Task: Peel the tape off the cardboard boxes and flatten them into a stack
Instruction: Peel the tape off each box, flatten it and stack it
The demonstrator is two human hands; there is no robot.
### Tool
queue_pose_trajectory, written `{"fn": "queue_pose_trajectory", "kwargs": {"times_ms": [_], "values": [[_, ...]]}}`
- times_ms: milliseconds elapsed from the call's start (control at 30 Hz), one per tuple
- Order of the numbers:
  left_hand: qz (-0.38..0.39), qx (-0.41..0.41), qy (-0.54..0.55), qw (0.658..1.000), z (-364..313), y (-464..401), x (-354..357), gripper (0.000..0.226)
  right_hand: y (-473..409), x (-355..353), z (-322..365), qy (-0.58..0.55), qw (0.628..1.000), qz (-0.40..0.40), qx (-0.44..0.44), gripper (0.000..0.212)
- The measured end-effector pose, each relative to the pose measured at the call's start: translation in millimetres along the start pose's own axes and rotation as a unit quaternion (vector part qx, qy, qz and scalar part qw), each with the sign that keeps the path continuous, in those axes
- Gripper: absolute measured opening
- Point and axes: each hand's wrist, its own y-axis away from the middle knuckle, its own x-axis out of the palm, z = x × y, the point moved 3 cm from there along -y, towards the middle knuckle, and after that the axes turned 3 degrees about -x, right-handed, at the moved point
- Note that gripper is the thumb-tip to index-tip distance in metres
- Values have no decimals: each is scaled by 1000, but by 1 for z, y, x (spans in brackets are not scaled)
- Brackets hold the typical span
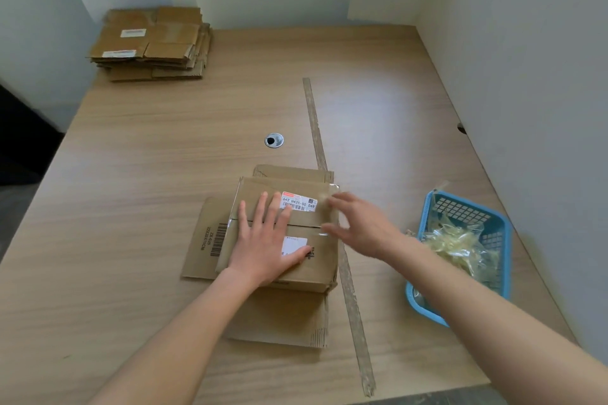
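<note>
Partway through: flattened stack (154, 43) at table's far left corner, peeled tape in basket (460, 240) – box (279, 233) pinned under spread left hand (266, 240); right hand (358, 227) blurred at tape edge, grip unreadable

Under the left grip (266, 240) lies the box (283, 233) on the worktop (164, 174), basket (427, 217) right of the right grip (358, 227), flattened stack (151, 43) far behind-left.
</note>
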Motion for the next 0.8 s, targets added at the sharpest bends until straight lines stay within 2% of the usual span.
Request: {"fn": "queue_pose_trajectory", "kwargs": {"times_ms": [67,200,333,367,433,467,500,633,700,800], "values": [[2,9,-4,1000,0,0,2,95,6,19,-6,-17,999,-12,-29,57],[2,9,1,1000,0,0,1,95,10,27,-22,-54,984,-146,-89,11],[14,32,11,999,2,1,-1,97,5,25,-31,33,983,-96,-154,5],[20,45,11,999,3,0,-1,97,2,14,-41,39,983,-117,-133,4],[32,71,16,997,3,0,-2,97,1,-24,-70,0,978,-209,-5,6],[33,78,21,996,3,0,-2,96,1,-38,-82,-13,973,-229,40,7],[31,84,26,996,3,-1,-2,96,-1,-46,-86,-6,975,-217,38,10],[10,130,22,991,9,-5,-1,95,1,-24,-60,-5,990,-92,-109,32],[7,154,16,988,12,-8,-2,95,1,-11,-56,-14,991,-57,-123,40],[-2,161,24,987,17,-9,-1,93,-3,-2,-57,-26,995,-25,-90,59]]}}
